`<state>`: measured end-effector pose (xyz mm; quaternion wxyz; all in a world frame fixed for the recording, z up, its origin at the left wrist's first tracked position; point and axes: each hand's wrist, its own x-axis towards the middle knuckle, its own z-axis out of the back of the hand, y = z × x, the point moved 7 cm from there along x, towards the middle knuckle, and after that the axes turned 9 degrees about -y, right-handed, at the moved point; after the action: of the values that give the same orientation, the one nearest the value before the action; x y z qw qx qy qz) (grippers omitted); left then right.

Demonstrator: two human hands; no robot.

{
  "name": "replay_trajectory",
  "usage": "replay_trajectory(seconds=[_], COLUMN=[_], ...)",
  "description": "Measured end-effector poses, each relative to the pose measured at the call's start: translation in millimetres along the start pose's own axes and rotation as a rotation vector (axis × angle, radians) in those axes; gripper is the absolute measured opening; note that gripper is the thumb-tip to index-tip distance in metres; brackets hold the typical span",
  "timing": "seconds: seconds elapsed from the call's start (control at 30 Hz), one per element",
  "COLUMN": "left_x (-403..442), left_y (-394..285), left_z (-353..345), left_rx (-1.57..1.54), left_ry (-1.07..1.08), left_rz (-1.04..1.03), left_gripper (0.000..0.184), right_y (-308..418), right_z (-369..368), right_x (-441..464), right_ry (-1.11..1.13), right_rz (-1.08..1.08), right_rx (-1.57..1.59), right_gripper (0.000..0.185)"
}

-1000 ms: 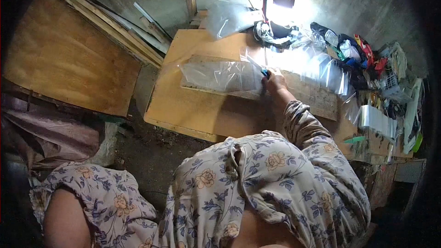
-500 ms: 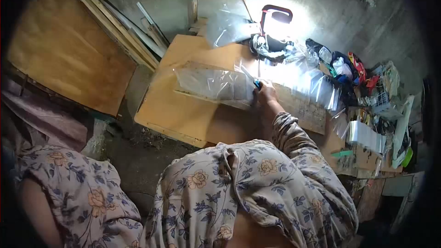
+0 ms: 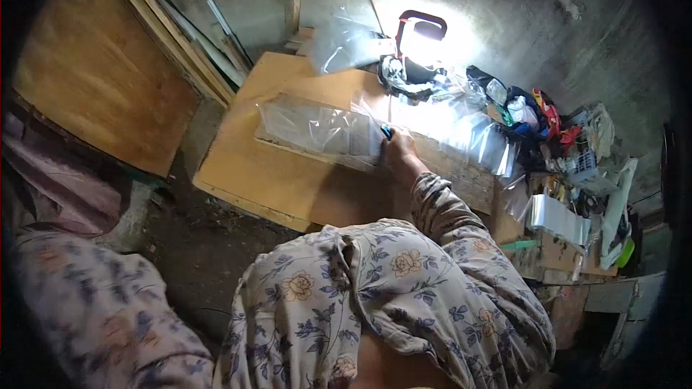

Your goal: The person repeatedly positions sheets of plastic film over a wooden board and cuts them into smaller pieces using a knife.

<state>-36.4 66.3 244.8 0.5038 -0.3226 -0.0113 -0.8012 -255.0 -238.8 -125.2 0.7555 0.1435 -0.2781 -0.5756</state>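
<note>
My right hand (image 3: 398,152) is closed around a small blue-and-black tool (image 3: 386,131), whose exact kind I cannot make out. It rests at the right end of a clear plastic sheet (image 3: 313,128), which lies over a long wooden board (image 3: 461,170) on the tan table (image 3: 252,180). More shiny clear plastic (image 3: 472,133) lies just right of my hand, partly washed out by glare. My left hand is out of view; only the floral sleeve shows at the lower left.
A bright lamp (image 3: 422,36) stands at the back beside a clear bag (image 3: 346,46). Bundled bags (image 3: 526,111), a grey basket (image 3: 582,165), a white stack (image 3: 559,219) and a green object (image 3: 519,245) crowd the right. Wooden strips (image 3: 173,32) lean at the left.
The whole view has shifted, so the table sits further left and slightly lower. My right hand keeps the blue tool at about the same spot on the plastic. The left sleeve has moved down and left.
</note>
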Motion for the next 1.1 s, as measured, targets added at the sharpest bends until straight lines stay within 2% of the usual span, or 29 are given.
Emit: replay_trajectory(seconds=[0.23, 0.27, 0.4, 0.47, 0.53, 0.6, 0.7, 0.77, 0.8, 0.87, 0.9, 0.93, 0.97, 1.0, 1.03, 1.1], left_x=[-12, -14, -20, -24, -26, -26, -28, -35, -42, -62, -73, -83, -83, -64, -52, -24], left_y=[19, 24, 45, 53, 62, 73, 99, 140, 162, 183, 171, 179, 181, 192, 210, 240], left_z=[2, 3, 7, 10, 14, 23, 30, 11, -17, -121, -190, -229, -249, -252, -246, -215], left_rx=[-0.013, -0.017, -0.033, -0.046, -0.054, -0.058, -0.02, -0.043, -0.143, -0.726, -1.335, -1.547, -1.549, -1.802, -2.024, -2.203], left_ry=[-0.013, -0.023, -0.026, -0.032, -0.04, -0.046, -0.053, -0.05, 0.021, 0.479, 0.773, 0.695, 0.683, 0.349, -0.001, -0.257], left_rz=[-0.014, -0.015, -0.015, -0.022, -0.038, -0.048, 0.006, 0.217, 0.357, 0.617, 0.77, 0.889, 0.893, 0.89, 0.861, 0.454], left_gripper=[0.058, 0.058, 0.059, 0.06, 0.06, 0.061, 0.061, 0.062, 0.062, 0.063, 0.094, 0.106, 0.106, 0.107, 0.108, 0.097], right_y=[-4, 1, 25, 34, 45, 86, 140, 176, 198, 230, 239, 244, 247, 255, 256, 241], right_z=[-19, -16, 2, 11, 18, 44, 75, 96, 113, 142, 150, 156, 162, 177, 186, 197], right_x=[5, 7, 9, 19, 33, 34, 40, 36, 30, 23, 19, 15, 13, 1, -5, -20], right_ry=[0.065, 0.037, -0.07, -0.058, -0.163, -0.224, -0.272, -0.285, -0.266, -0.302, -0.319, -0.334, -0.311, -0.424, -0.38, -0.339], right_rz=[-0.116, -0.039, -0.078, -0.119, -0.078, 0.021, 0.167, 0.168, 0.173, 0.266, 0.287, 0.313, 0.378, 0.44, 0.415, 0.388], right_rx=[-0.054, -0.095, -0.017, 0.136, 0.133, 0.053, 0.431, 0.568, 0.542, 0.418, 0.446, 0.471, 0.552, 0.596, 0.648, 0.694], right_gripper=[0.032, 0.031, 0.033, 0.031, 0.031, 0.027, 0.02, 0.02, 0.019, 0.017, 0.016, 0.015, 0.012, 0.009, 0.008, 0.008])
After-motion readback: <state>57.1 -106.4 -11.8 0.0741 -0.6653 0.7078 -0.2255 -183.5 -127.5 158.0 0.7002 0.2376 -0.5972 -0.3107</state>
